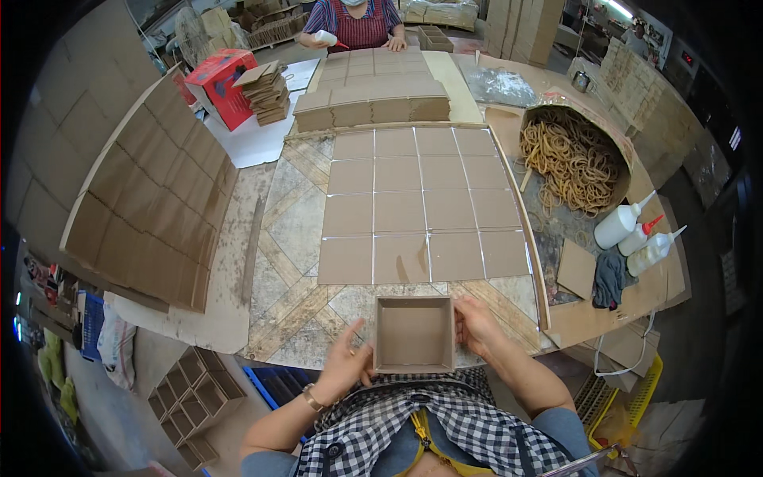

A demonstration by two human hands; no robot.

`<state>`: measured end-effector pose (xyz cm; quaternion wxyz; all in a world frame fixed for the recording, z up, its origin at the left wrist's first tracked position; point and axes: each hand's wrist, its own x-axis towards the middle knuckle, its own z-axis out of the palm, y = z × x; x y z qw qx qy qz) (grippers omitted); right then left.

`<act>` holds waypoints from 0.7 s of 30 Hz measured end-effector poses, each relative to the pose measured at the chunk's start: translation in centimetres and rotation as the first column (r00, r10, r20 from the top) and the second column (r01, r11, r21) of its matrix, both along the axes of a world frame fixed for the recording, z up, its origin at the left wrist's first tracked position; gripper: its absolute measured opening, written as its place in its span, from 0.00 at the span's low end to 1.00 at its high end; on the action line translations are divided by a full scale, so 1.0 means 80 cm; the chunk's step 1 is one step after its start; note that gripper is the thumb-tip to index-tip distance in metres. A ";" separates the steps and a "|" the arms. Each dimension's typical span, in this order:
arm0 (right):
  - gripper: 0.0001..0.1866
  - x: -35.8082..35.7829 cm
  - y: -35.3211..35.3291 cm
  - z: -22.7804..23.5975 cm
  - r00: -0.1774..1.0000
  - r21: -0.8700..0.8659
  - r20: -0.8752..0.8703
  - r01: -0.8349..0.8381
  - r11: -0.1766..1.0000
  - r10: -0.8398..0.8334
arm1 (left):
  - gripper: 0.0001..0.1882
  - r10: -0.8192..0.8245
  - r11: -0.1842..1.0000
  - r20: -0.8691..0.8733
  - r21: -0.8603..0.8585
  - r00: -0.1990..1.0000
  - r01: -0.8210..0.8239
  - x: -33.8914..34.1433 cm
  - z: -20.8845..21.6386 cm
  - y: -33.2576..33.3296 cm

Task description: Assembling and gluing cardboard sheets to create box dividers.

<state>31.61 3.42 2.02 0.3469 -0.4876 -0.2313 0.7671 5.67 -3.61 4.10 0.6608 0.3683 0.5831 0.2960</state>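
Observation:
A shallow, square brown cardboard box (415,334) with its top uncovered sits at the near edge of the table, right in front of me. My right hand (474,324) grips its right wall near the far corner. Beside its left wall is my left hand (350,359), fingers spread and the fingertips near the lower left side; whether they touch it I cannot tell. Beyond the box lies a grid of flat square cardboard pieces (399,215), with white lines like glue along the joints. A few brownish smears mark one piece in the nearest row.
Stacked cardboard (373,111) stands behind the grid. On the left are a tall cardboard stack (155,191) and a red box (222,83). At right are a container of rubber bands (572,163), squeeze bottles (616,226) and a dark cloth (610,278). A co-worker (354,24) holds a white bottle opposite.

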 end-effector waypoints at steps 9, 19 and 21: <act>0.09 0.134 0.083 0.030 0.879 0.543 0.267 0.201 0.816 -0.395 | 0.29 -0.062 0.779 0.051 0.627 0.997 0.016 0.029 0.011 0.062; 0.15 0.304 0.287 -0.018 -0.067 0.428 0.896 -0.122 0.895 -0.438 | 0.27 -0.029 0.831 0.099 0.555 0.995 -0.031 0.048 0.015 0.078; 0.14 0.284 0.299 -0.011 -0.188 0.317 0.922 -0.132 0.939 -0.338 | 0.28 -0.013 0.829 0.074 0.559 0.997 -0.031 0.049 0.015 0.078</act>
